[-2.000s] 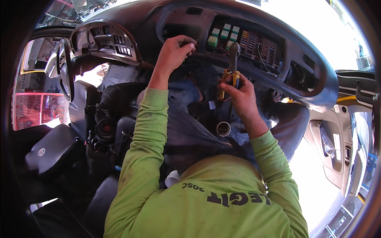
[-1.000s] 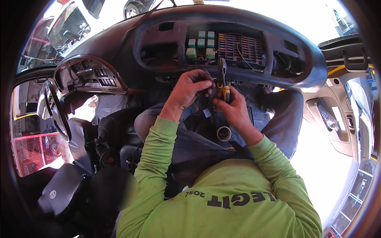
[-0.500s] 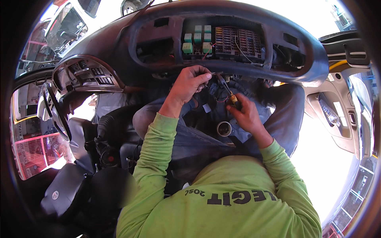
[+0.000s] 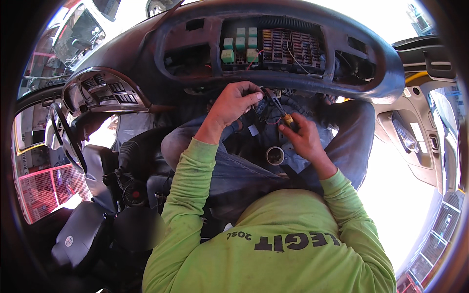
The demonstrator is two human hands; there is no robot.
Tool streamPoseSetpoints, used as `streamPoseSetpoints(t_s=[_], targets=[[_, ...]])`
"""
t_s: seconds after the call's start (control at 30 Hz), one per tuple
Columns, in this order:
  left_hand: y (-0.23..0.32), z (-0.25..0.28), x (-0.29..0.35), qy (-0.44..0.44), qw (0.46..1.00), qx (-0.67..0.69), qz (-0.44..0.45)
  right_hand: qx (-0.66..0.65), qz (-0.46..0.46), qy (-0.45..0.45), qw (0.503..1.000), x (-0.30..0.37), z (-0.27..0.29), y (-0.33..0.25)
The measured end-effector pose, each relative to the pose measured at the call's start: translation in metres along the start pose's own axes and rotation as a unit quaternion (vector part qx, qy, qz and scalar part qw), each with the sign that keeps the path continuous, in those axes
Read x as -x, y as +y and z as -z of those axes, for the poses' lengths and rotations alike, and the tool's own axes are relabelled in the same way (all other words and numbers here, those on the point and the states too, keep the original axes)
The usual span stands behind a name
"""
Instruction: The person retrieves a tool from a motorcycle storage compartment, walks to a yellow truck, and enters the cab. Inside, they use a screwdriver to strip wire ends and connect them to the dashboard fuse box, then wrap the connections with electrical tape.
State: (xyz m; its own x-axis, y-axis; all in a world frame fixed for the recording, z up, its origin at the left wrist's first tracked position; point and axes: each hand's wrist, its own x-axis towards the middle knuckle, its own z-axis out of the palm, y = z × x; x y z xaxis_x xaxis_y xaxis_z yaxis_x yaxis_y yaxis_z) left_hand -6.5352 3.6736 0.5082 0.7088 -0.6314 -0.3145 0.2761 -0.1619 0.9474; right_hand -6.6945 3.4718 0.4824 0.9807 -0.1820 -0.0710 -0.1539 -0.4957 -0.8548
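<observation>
My left hand [image 4: 238, 105] is raised under the dashboard edge, thumb and forefinger pinched together. What they pinch is too small to make out. Just to its right, my right hand [image 4: 304, 136] grips long-nose pliers [image 4: 289, 120] by their yellow handle. The dark, narrow jaws point up and left, close to the left fingertips. Thin wires hang under the dashboard around the tool. Below, between my legs, stands a round, pale-rimmed container [image 4: 275, 156] with dark contents.
Above my hands, the open dashboard [image 4: 361, 90] shows a fuse panel [image 4: 292, 49] and several green relays [image 4: 240, 43]. A steering wheel [image 4: 67, 139] and another person's arm [image 4: 90, 124] are at the left. A door panel [image 4: 415, 136] stands open at the right.
The pliers' jaws have shifted slightly left, nearer my left fingertips. Both hands otherwise keep nearly the same place, and the view has shifted a little.
</observation>
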Motion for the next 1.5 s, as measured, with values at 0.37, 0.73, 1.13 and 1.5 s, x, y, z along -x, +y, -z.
streamPoseSetpoints(t_s=[0.37,0.73,1.13,1.5], targets=[[-0.006,-0.023,0.003,-0.012,0.983,-0.153,-0.098,-0.067,-0.059,-0.055,0.995,0.003,0.02,0.011],[-0.018,-0.018,-0.001,0.072,0.948,-0.241,-0.194,-0.218,-0.135,-0.027,0.966,0.011,0.052,0.027],[-0.016,-0.013,-0.005,-0.006,0.996,0.057,-0.065,-0.36,-0.346,-0.198,0.843,0.057,0.015,0.063],[-0.002,0.008,-0.001,0.073,0.991,0.011,-0.114,-0.17,-0.157,-0.161,0.959,0.046,0.026,0.045]])
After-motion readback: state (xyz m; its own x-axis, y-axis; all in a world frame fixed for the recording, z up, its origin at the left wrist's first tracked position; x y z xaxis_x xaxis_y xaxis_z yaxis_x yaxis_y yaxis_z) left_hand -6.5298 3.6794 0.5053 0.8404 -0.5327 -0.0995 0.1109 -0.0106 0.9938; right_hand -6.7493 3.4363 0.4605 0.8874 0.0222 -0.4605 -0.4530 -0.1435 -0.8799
